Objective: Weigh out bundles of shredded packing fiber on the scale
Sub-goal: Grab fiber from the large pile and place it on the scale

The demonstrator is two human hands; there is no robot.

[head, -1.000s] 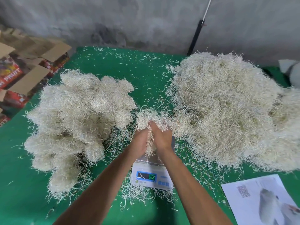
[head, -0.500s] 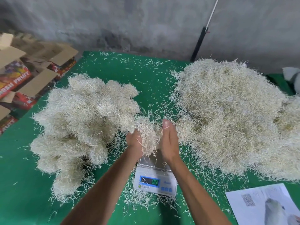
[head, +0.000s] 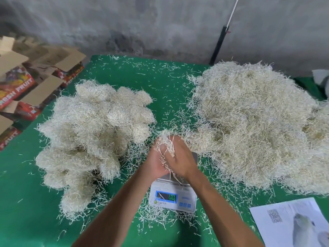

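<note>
A small white digital scale (head: 172,197) with a lit blue display sits on the green table (head: 26,202) in front of me. Just above its pan, my left hand (head: 154,163) and my right hand (head: 181,157) are pressed together around a small bundle of pale shredded fiber (head: 165,139), which sticks out between and above the fingers. A big loose heap of fiber (head: 258,125) lies to the right. A pile of rolled fiber bundles (head: 92,131) lies to the left. The scale's pan is mostly hidden under my hands.
Loose shreds litter the green cloth around the scale. A printed white sheet (head: 292,223) lies at the front right. Open cardboard fruit boxes (head: 26,90) stand off the table's left edge. A grey wall and a black pole (head: 219,45) are behind.
My hands have closed together around the bundle, squeezing it smaller; half a second ago the palms stood apart with the fiber between them.
</note>
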